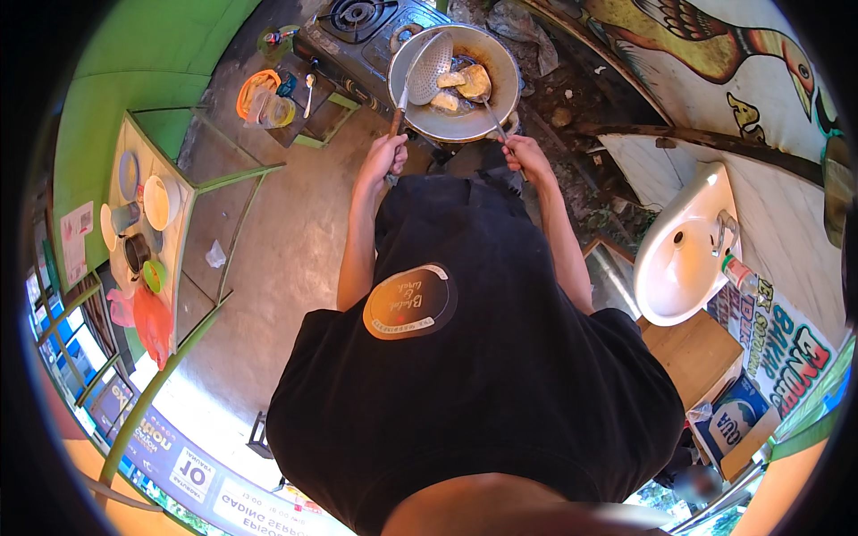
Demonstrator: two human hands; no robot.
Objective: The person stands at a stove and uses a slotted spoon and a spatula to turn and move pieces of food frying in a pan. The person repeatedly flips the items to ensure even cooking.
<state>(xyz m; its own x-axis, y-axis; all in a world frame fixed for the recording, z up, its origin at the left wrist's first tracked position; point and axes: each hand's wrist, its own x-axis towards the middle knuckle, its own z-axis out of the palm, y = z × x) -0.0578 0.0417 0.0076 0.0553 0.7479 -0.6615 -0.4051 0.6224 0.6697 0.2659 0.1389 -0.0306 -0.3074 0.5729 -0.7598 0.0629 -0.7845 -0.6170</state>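
A large metal wok (509, 74) with oil and several fried pieces (445, 101) in it sits on the front of a gas stove. My left hand (385, 158) is closed around the wooden handle of a perforated skimmer (430, 67), whose round head is tilted over the wok's left side. With my right hand (525, 157) I grip the thin metal handle of a spatula or ladle (497, 120). Its far end is in the wok beside a larger golden piece (475, 83), which partly hides it.
Left of the stove, a small table holds an orange basket (259, 87), plastic tubs and a spoon (309, 94). Farther left, a green-framed table (181, 268) carries bowls and cups. A white washbasin (677, 268) is at the right, above a wooden surface (697, 362).
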